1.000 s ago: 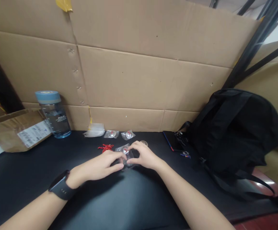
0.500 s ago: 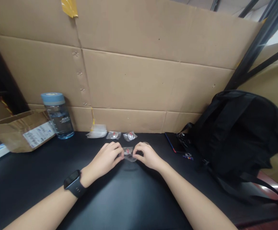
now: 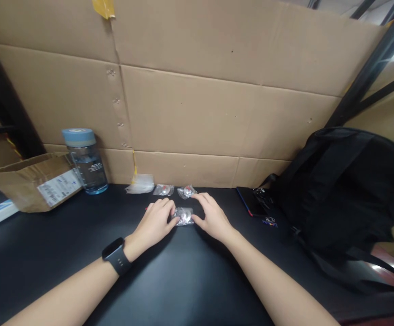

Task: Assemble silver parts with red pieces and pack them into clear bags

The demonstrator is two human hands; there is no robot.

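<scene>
A small clear plastic packet (image 3: 184,216) with a shiny round item inside lies on the black table between my hands. My left hand (image 3: 156,220), with a black watch at the wrist, has its thumb and forefinger closed on the packet's left edge. My right hand (image 3: 213,218) is open, thumb and forefinger apart; its thumb tip is at the packet's right edge. Its forefinger reaches up beside another packet (image 3: 186,192) marked with red. A similar packet (image 3: 163,190) lies left of that one. A tiny red bit shows behind my left hand, mostly hidden.
A stack of clear bags (image 3: 140,184) lies against the cardboard wall (image 3: 183,117). To the left stand a water bottle (image 3: 87,163) and a brown paper bag (image 3: 30,181). On the right are a phone (image 3: 251,202), keys (image 3: 270,221) and a black backpack (image 3: 343,190).
The packet between my hands now lies flatter, its round item showing silver. My right fingers have spread and let go of its edge. The view has shifted slightly.
</scene>
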